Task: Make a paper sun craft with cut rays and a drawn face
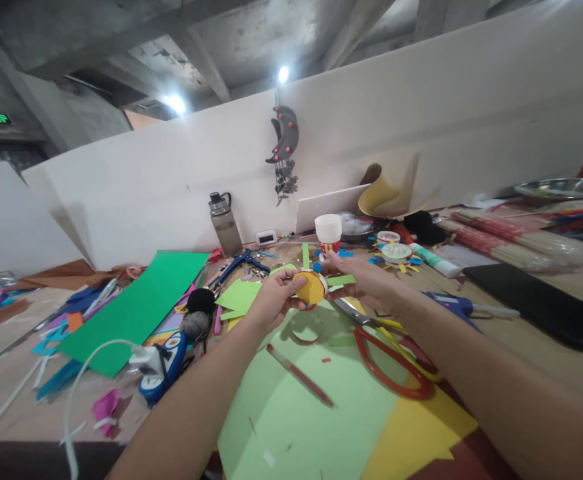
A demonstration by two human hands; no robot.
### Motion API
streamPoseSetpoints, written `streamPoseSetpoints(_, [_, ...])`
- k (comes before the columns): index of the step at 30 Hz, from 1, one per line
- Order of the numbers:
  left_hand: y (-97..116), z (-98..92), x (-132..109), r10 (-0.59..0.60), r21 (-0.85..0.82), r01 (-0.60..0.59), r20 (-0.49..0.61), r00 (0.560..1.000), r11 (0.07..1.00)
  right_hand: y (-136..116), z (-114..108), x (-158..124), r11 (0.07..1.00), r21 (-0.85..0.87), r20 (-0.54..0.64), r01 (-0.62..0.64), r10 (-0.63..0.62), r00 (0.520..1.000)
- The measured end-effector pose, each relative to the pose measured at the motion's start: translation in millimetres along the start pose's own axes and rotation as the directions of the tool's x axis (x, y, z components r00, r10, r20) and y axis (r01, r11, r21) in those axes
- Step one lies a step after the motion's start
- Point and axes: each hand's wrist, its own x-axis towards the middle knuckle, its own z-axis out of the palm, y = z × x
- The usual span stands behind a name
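Note:
My left hand (279, 295) is closed on a small round yellow disc (310, 288) with a white rim, its thumb on the yellow face. A small blue piece (317, 267) sits at the disc's upper edge. At the disc's right side, my right hand (344, 270) has its fingers drawn together around a light green paper strip (342, 280); their tips are partly hidden. Below the hands, a ring-like round piece (305, 329) and a red pen (300, 375) lie on light green paper (311, 413). Scissors with orange and yellow handles (394, 367) rest under my right forearm.
A green sheet (136, 313), a blue power strip (166, 367) with a white cable and a bottle (225, 223) are on the left. Stacked paper cups (328, 230) stand behind the hands. A glue gun (449, 305) and a black phone-like slab (536, 307) lie right.

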Motion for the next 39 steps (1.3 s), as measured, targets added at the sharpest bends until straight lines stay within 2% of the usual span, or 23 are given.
streamPoseSetpoints(5, [0, 0.3, 0, 0.0, 0.025, 0.0, -0.013, 1.0, 1.0, -1, 2, -1, 0.997, -0.072, -0.098, 0.01, -0.017, 0.995])
streamPoseSetpoints(10, [-1, 0.0, 0, 0.003, 0.036, -0.003, -0.005, 1.0, 0.999, 1, 0, 0, 0.988, -0.15, -0.069, 0.029, -0.04, 0.997])
streamPoseSetpoints(19, [-3, -1.2, 1, 0.021, 0.04, -0.02, -0.006, 1.0, 0.999, -6, 3, -3, 0.993, -0.093, -0.091, -0.07, 0.061, 0.994])
streamPoseSetpoints(25, [-3, -1.1, 0, 0.046, 0.077, -0.046, -0.004, 0.999, 0.996, -3, 0, -1, 0.994, -0.108, -0.03, -0.026, 0.023, 0.999])
streamPoseSetpoints(32, [-5, -3.6, 1, 0.066, 0.132, -0.066, 0.009, 0.998, 0.989, -10, 6, -4, 0.986, -0.082, -0.097, -0.145, 0.137, 0.986])
streamPoseSetpoints(39, [-4, -3.1, 0, 0.07, 0.136, -0.07, 0.007, 0.998, 0.988, -8, 3, -2, 0.987, -0.063, -0.058, -0.15, 0.147, 0.988])
